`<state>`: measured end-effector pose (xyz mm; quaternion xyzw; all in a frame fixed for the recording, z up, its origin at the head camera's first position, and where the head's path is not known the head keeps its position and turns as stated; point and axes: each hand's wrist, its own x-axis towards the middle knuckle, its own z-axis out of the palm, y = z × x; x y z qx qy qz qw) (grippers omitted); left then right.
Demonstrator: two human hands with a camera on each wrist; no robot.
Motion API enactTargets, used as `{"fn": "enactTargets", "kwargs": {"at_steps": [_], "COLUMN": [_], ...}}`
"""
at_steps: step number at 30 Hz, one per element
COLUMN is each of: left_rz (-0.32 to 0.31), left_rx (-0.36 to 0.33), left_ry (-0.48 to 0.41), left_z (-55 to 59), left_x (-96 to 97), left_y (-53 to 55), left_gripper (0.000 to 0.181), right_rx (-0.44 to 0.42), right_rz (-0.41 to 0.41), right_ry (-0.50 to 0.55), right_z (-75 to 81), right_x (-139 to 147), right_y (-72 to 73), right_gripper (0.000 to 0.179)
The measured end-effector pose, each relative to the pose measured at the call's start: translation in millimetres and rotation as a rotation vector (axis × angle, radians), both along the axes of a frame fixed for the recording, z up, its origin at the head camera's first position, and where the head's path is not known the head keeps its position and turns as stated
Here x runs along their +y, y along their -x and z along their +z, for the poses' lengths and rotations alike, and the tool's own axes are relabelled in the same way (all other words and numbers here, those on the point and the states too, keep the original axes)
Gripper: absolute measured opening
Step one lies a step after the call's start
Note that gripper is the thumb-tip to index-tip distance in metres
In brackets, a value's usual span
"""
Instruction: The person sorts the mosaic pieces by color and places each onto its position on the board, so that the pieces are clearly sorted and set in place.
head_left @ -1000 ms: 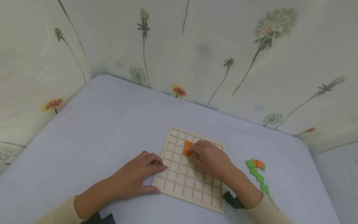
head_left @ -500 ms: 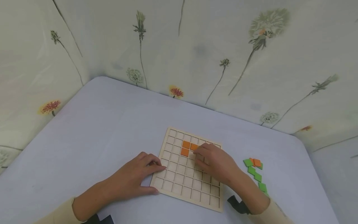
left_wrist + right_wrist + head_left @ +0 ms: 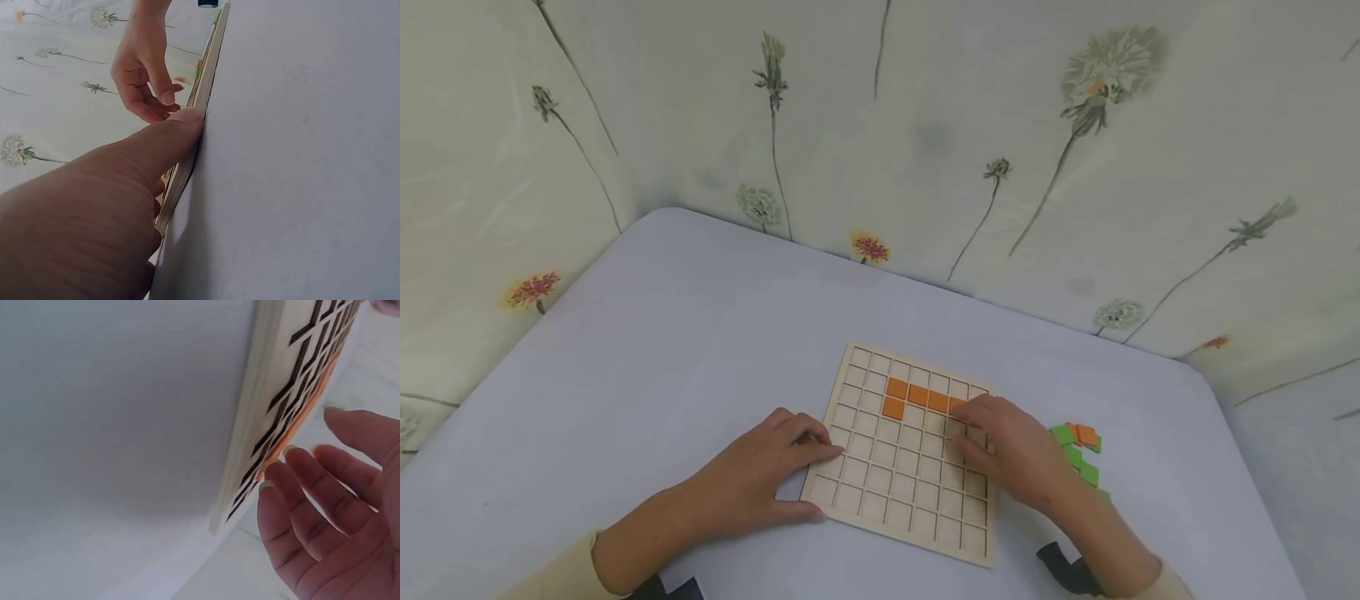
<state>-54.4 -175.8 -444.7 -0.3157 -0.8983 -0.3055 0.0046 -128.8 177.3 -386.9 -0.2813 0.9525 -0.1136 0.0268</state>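
A pale wooden grid board (image 3: 910,537) lies on the table with square cells. Several orange square tiles (image 3: 917,395) form a row in its upper part, with one more below the row's left end. My right hand (image 3: 1022,458) has its fingertips at the row's right end; the right wrist view shows the fingers loosely bent, thumb apart, palm bare. My left hand (image 3: 760,467) rests at the board's left side, index fingertip over the edge and thumb (image 3: 187,115) pressing the near corner.
Loose green tiles (image 3: 1089,474) and orange tiles (image 3: 1086,434) lie right of the board, partly behind my right hand. A black piece (image 3: 1063,571) is by my right wrist. A flowered cloth (image 3: 925,133) stands behind the table's far edge.
My right hand has moved right along the row, and more orange tiles show where it was. The left hand stays at the board's edge. The view has shifted slightly.
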Motion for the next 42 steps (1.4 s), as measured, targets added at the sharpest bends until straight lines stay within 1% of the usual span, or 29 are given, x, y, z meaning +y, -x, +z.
{"fn": "enactTargets", "kwargs": {"at_steps": [5,13,20,24,27,30,33,37,40,42], "left_rz": [0.0,-0.003,-0.005,-0.004,-0.005,-0.005,-0.005,-0.004,-0.002,-0.001], "left_rx": [-0.001,0.015,0.017,0.021,0.026,0.028,0.024,0.016,0.015,0.016], "left_ry": [0.004,-0.008,-0.012,-0.012,-0.014,-0.014,-0.013,-0.009,-0.005,-0.005], "left_z": [0.0,-0.3,-1.4,-1.7,-2.0,-2.1,-1.9,-1.1,-0.7,-0.4], "left_x": [0.5,-0.3,-0.9,-1.2,-1.6,-1.5,-1.1,-0.5,-0.4,-0.6], "left_y": [0.0,0.3,0.8,0.8,0.6,0.5,0.7,0.7,0.6,0.4], "left_gripper": [0.067,0.066,0.066,0.066,0.066,0.066,0.066,0.067,0.067,0.067], "right_rx": [-0.021,0.005,0.014,0.021,0.042,0.087,0.157,0.239,0.248,0.224], "right_rz": [-0.055,-0.144,-0.212,-0.208,-0.2,-0.207,-0.206,-0.173,-0.16,-0.172], "right_ry": [-0.013,-0.039,-0.115,-0.115,-0.098,-0.097,-0.08,-0.026,-0.006,-0.014], "right_z": [2.0,7.7,9.1,9.1,8.4,7.4,6.1,4.3,2.7,1.5], "right_x": [16.6,42.8,58.4,69.7,80.1,89.4,99.1,113.2,122.1,126.5], "right_y": [-4.2,-6.7,-2.0,1.2,2.9,5.6,8.6,12.6,14.4,15.3], "right_gripper": [0.043,0.046,0.047,0.046,0.045,0.043,0.042,0.045,0.047,0.049]}}
